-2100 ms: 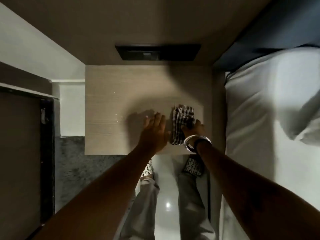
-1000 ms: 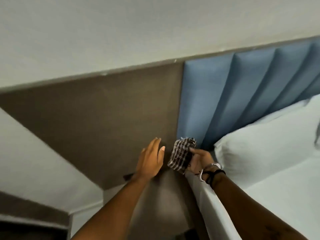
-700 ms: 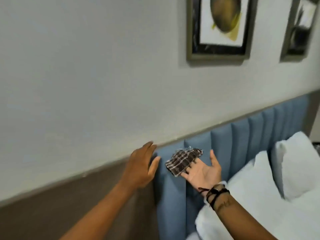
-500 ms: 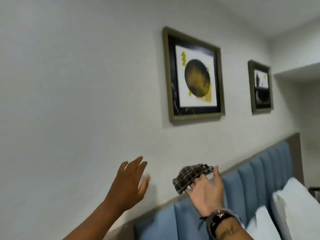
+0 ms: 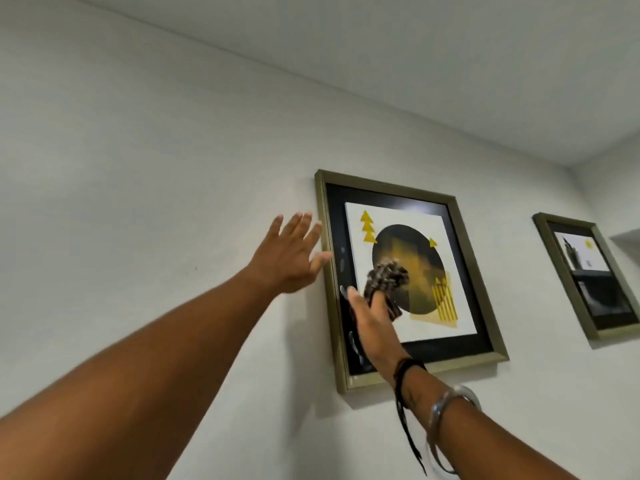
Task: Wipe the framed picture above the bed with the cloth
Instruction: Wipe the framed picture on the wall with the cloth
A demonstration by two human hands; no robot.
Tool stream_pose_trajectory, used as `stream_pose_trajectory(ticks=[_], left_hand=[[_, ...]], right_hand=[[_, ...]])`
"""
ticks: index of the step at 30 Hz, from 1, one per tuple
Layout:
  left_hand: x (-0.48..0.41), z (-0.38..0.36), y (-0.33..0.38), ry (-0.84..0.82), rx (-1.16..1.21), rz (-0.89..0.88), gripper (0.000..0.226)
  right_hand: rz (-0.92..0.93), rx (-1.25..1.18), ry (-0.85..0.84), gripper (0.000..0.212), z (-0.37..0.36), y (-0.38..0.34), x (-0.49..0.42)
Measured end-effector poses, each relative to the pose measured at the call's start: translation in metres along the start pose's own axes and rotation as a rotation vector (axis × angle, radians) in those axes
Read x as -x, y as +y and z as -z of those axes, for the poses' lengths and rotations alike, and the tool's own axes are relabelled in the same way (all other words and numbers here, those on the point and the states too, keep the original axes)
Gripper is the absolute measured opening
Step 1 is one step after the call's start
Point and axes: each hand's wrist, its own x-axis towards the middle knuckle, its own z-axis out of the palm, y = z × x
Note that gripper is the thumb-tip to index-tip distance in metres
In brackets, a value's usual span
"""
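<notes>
A framed picture (image 5: 460, 237) with a gold-green frame, black mat and a dark circle with yellow shapes hangs on the white wall. My right hand (image 5: 372, 317) is raised in front of its lower left part, holding a bunched checked cloth (image 5: 388, 275) at the fingertips against the glass. My left hand (image 5: 291, 254) is spread open, fingertips at the frame's left edge, palm toward the wall.
A second, smaller framed picture (image 5: 588, 275) hangs further right on the same wall. The ceiling (image 5: 450, 64) runs above. Bracelets and a cord hang from my right wrist (image 5: 446, 410).
The view swung up from the bedside table and headboard to the wall. Both hands rose; the right hand brought the cloth onto the picture, and the left reached the frame's left edge.
</notes>
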Motion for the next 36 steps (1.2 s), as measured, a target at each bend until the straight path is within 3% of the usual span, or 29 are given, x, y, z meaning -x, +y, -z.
stream_pose_trajectory(ticks=[6, 9, 13, 19, 25, 36], left_hand=[[-0.055, 0.014, 0.0, -0.068, -0.012, 0.027, 0.068], [-0.084, -0.017, -0.003, -0.144, -0.151, 0.006, 0.065], [-0.087, -0.017, -0.007, -0.049, -0.177, -0.026, 0.069], [-0.083, -0.027, -0.012, -0.064, -0.062, -0.021, 0.083], [-0.087, -0.023, -0.008, -0.106, -0.192, -0.024, 0.096], [-0.087, -0.012, -0.004, -0.206, -0.166, 0.004, 0.072]], right_hand=[[0.199, 0.694, -0.086, 0.088, -0.028, -0.008, -0.051], [0.274, 0.752, -0.073, 0.088, -0.043, 0.009, -0.091], [0.385, 0.8, -0.02, 0.087, -0.033, 0.015, -0.084], [0.412, 0.725, -0.022, 0.091, -0.027, 0.053, -0.021], [0.448, 0.735, -0.131, 0.085, -0.006, 0.087, 0.034], [0.398, 0.917, -0.189, 0.091, -0.016, 0.006, -0.093]])
